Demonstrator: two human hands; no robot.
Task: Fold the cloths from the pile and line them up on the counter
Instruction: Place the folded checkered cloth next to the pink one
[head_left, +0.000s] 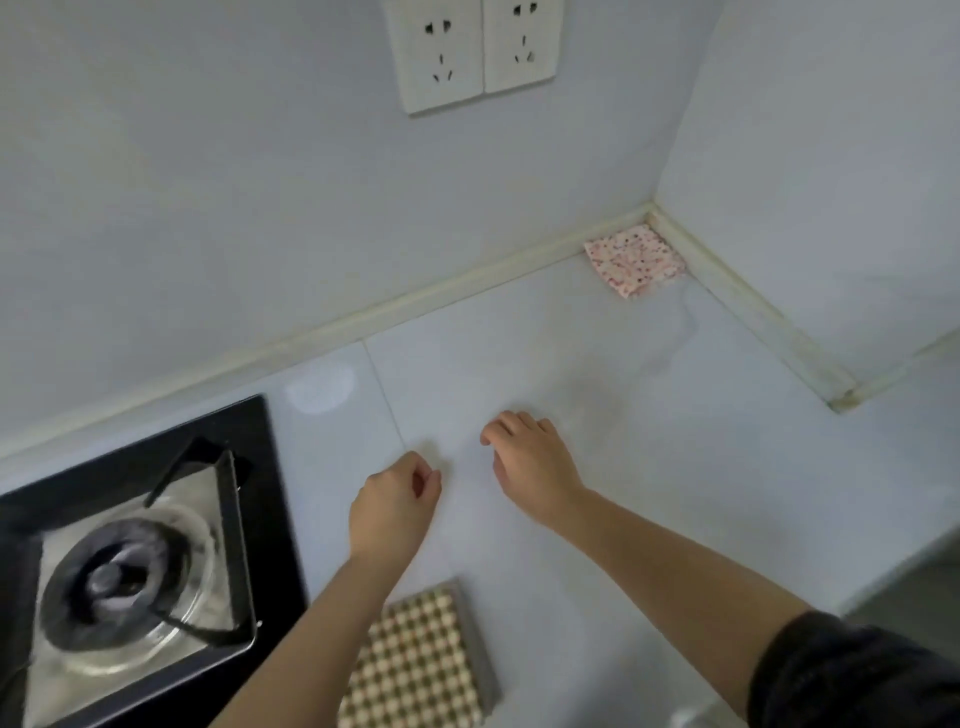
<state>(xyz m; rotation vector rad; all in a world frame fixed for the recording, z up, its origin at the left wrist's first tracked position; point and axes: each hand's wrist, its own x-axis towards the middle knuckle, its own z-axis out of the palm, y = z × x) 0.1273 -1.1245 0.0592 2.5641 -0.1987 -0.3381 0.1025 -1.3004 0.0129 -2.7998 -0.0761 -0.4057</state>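
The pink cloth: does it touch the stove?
No, the pink cloth lies in the far corner of the counter, apart from the stove.
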